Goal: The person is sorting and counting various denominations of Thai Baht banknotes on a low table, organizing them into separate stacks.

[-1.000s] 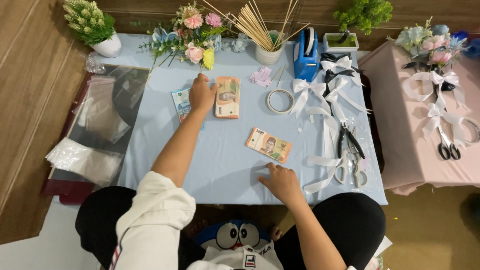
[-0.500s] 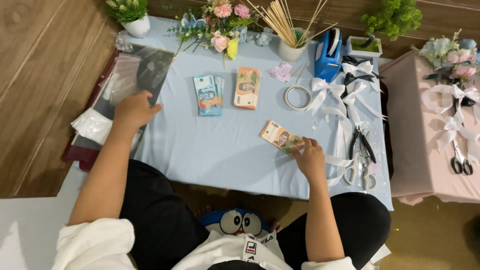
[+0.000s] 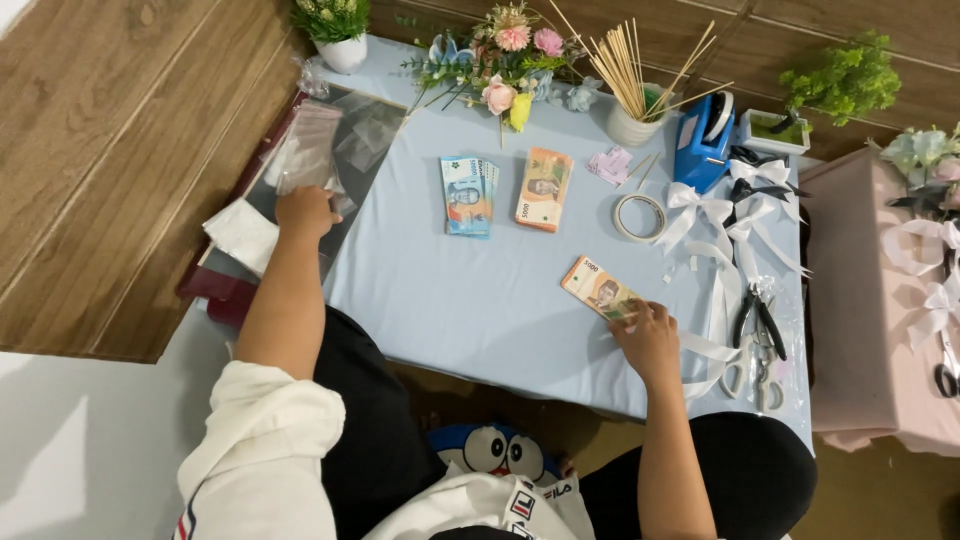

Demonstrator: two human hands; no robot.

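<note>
Clear plastic sleeve now under left hand (fingertips on it)

The left hand has left the stack of blue banknotes and moved out past the surface edge onto clear plastic sleeves. The right hand moved forward onto the loose orange banknotes.

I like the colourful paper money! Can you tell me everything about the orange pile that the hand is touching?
The small orange stack of paper banknotes lies flat on the pale blue tablecloth, turned at a slant, apart from the two other piles. It looks thin, a few notes deep, with a printed portrait and pale edges. The right hand rests its fingertips on the stack's lower right corner, covering that end. White satin ribbon lies just beside it, to the right.
</note>
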